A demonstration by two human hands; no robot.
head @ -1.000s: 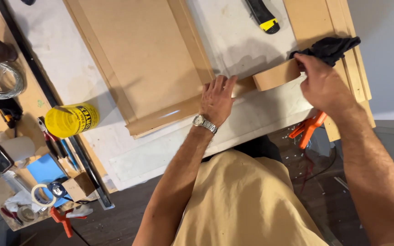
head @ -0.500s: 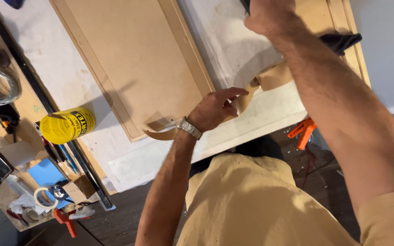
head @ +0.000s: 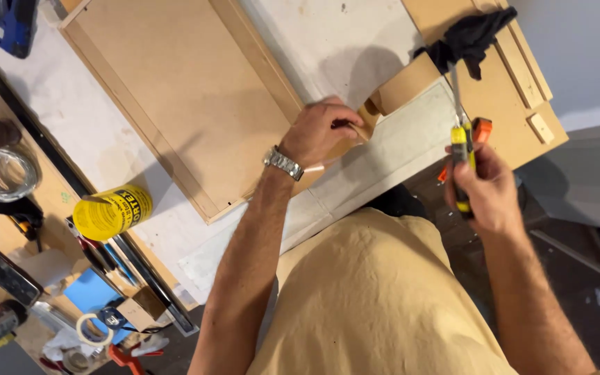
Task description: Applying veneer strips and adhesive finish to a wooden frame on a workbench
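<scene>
Right hand [head: 486, 189] has its fingers wrapped tight around a yellow-and-black utility knife [head: 460, 156], blade out, held just off the desk [head: 355, 42] edge. Left hand [head: 324, 132] pinches a tan veneer strip [head: 411, 80] on the desk. The yellow can [head: 111, 212] lies on its side; contents not visible.

Bright overhead light, soft hand shadow on board, slight motion blur
</scene>
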